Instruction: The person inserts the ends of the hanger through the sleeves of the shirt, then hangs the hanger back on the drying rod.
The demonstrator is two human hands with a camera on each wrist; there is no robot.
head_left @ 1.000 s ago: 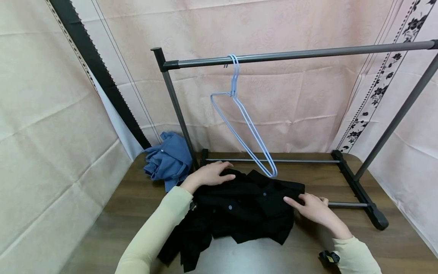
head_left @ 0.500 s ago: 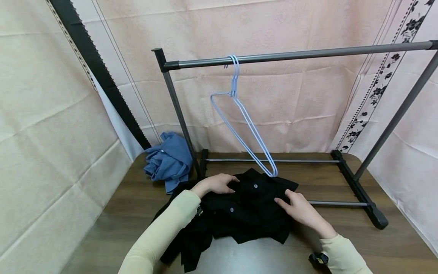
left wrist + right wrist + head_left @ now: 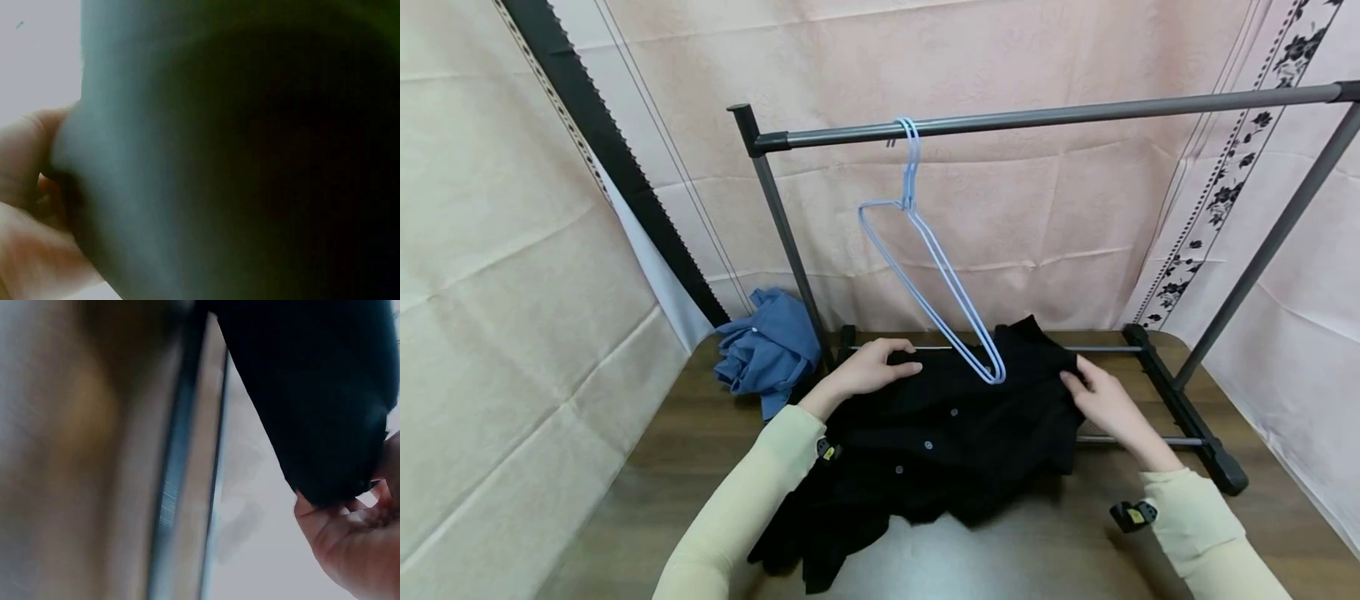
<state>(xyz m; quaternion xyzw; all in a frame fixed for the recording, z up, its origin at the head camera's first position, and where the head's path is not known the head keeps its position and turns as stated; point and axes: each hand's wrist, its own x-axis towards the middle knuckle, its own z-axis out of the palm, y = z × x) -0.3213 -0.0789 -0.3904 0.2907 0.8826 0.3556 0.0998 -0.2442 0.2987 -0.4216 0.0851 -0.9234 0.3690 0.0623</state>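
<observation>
A black button-up shirt (image 3: pixel 970 425) is stretched between my two hands, its upper part raised off the table behind the hanger bottoms. On its left side, my left hand (image 3: pixel 865 371) pinches the cloth between thumb and fingers. My right hand (image 3: pixel 1105 400) grips the opposite side of the shirt. In the right wrist view, thumb and fingers of the right hand (image 3: pixel 362 540) close on the edge of the dark cloth (image 3: pixel 312 406). Dark, blurred cloth (image 3: pixel 187 156) fills most of the left wrist view, covering part of the left hand (image 3: pixel 31 206).
Light-blue hangers (image 3: pixel 958 296) hang from the grey rack's top bar (image 3: pixel 1060 115), just above the shirt. A crumpled blue garment (image 3: pixel 771 346) lies by the rack's left post. The rack's right foot (image 3: pixel 1195 421) stands on the wooden table (image 3: pixel 647 475). Pale cloth hangs behind.
The shirt's upper part has risen and spread toward the rack. My right hand has moved up and to the right with the cloth; my left hand has shifted slightly up and left.
</observation>
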